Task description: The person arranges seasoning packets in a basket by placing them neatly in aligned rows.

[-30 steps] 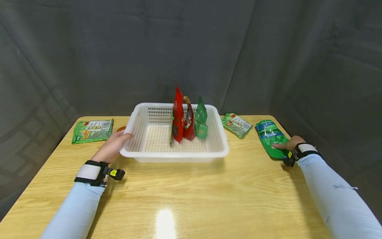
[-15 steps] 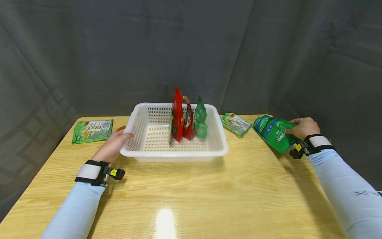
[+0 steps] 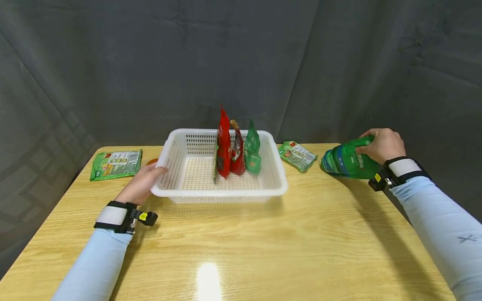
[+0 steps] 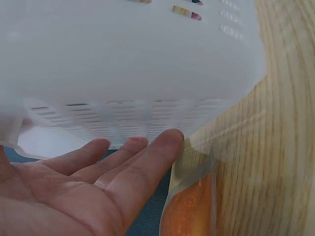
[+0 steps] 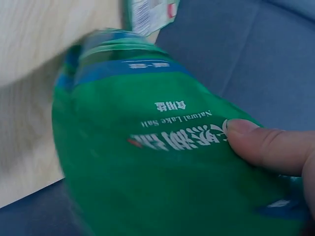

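The salt pouch (image 3: 350, 161), flat on the table a second ago, has been tipped up, and the right hand (image 3: 385, 146) has risen and gone farther back with it; the basket (image 3: 220, 193) and left hand (image 3: 141, 184) have hardly shifted. The right hand pinches the pouch at one end, thumb on its printed face, well to the right of the basket. Whether the pouch's far end touches the table, I cannot tell. The left hand grips the basket's left rim, thumb over it, fingers against the outer wall.

An orange item (image 4: 189, 211) in clear wrapping lies just left of the basket, mostly hidden in the head view. Farther left of the basket is a green packet (image 3: 116, 164). A second packet (image 3: 298, 156) lies just right of the basket, between it and the pouch. In the basket's right half stand a thin packet (image 3: 215, 165), a red bag (image 3: 224, 146), a capped red pouch (image 3: 237, 154) and a green bag (image 3: 253, 152).

The basket sits toward the back of a pale wood-grain table (image 3: 241, 242), with glare in front of it and dark grey cloth (image 3: 226, 62) hanging behind.
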Available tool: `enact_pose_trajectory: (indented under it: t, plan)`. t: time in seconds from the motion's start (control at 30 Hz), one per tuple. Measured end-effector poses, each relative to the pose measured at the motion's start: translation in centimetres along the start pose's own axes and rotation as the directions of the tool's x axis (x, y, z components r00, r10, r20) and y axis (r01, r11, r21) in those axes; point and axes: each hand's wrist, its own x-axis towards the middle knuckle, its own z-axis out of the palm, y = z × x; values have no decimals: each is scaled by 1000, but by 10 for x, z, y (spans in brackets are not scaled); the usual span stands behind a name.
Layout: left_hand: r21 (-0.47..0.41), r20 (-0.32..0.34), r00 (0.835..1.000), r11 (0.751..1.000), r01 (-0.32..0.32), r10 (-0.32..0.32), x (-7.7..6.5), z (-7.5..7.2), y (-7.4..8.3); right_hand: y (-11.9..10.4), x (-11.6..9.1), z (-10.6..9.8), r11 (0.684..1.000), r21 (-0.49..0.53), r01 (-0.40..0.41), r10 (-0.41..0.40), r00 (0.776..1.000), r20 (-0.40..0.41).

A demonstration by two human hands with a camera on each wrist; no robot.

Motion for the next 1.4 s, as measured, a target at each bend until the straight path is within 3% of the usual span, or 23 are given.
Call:
enact_pose_trajectory:
  t: [0.33, 0.53, 0.63, 0.73, 0.87, 1.0, 1.1, 1.27, 1.4]
  plan:
    - [2, -9, 1000, 1000, 8, -8, 0, -2, -1, -19, 12, 4, 999, 36, -19, 15, 994, 104]
    - [-2, -7, 1000, 1000, 16, -16, 1, 0, -1, -15, 15, 3, 995, 75, -67, 50, 977, 209]
    - [-1, -13, 1000, 1000, 15, -15, 1, 0, -1, -9, 13, 8, 989, 127, -80, 53, 978, 203]
    - [-2, -14, 1000, 1000, 15, -15, 1, 0, 0, -4, 8, 21, 958, 267, -103, 68, 988, 139]
    - [-10, -7, 1000, 1000, 7, -7, 1, 1, 0, 5, -2, 45, 875, 466, -132, 122, 991, 52]
    - [-15, -4, 1000, 1000, 0, 0, 0, 1, -1, 16, -9, 66, 833, 535, -141, 142, 989, 39]
    - [-21, 1, 1000, 1000, -3, 3, 0, 2, -1, 23, -13, 75, 855, 506, -115, 87, 993, 79]
    - [-29, 6, 1000, 1000, -9, 10, 0, 2, -1, 29, -14, 81, 906, 423, -7, -46, 992, 115]
    - [-26, 2, 1000, 1000, -9, 9, -1, 2, -1, 25, -9, 81, 932, 363, 25, -87, 984, 157]
